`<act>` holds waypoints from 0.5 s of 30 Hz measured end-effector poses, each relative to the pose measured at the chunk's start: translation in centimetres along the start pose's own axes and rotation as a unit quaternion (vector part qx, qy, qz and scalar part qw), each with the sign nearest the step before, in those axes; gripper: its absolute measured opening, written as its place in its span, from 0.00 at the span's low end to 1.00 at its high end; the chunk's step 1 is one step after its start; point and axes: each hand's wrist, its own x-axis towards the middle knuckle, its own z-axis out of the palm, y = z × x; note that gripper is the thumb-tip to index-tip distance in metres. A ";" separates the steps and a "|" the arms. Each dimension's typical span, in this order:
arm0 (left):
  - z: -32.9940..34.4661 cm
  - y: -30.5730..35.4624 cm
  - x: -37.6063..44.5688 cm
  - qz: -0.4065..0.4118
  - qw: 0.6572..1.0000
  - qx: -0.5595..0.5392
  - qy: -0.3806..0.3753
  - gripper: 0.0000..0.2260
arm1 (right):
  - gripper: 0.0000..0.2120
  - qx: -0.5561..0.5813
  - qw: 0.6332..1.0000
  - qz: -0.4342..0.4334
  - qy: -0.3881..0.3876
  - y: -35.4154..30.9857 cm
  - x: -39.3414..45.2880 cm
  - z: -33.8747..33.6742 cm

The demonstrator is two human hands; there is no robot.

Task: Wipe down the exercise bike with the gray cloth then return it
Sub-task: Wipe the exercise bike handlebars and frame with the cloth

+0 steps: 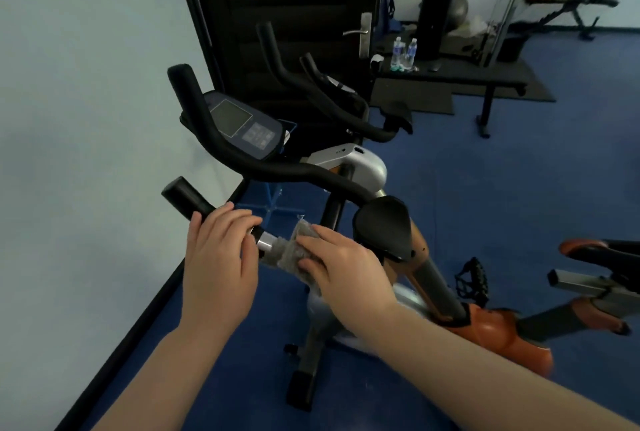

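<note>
Blue flooring (502,195) covers the gym room, with a pale wall (86,84) from nine to eleven o'clock and a black door (294,14) with a metal lever handle at twelve; a dark mat (485,84) lies toward one o'clock beside a low black bench (450,75) carrying two water bottles (403,51); a second, inclined bench (571,6) stands at two o'clock. One exercise bike (346,167) fills the centre, silver and orange in the frame, with black curved handlebars, a grey console (242,125) and a black padded rest; a second bike's bars show behind it, and part of another orange machine (588,278) sits at four o'clock. One gray cloth (291,250), crumpled and nubbly, is wrapped over the chrome part of the near handlebar at centre. Two hands are in view: the left hand (218,257) curls around the black foam grip (194,202); the right hand (339,260) presses on the cloth with fingers bent over it, clasping it against the bar.
</note>
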 end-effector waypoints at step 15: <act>2.2 17.6 1.8 -0.109 0.993 -0.009 0.044 0.11 | 0.11 -0.070 0.987 -0.130 -0.063 9.7 -3.6 -18.8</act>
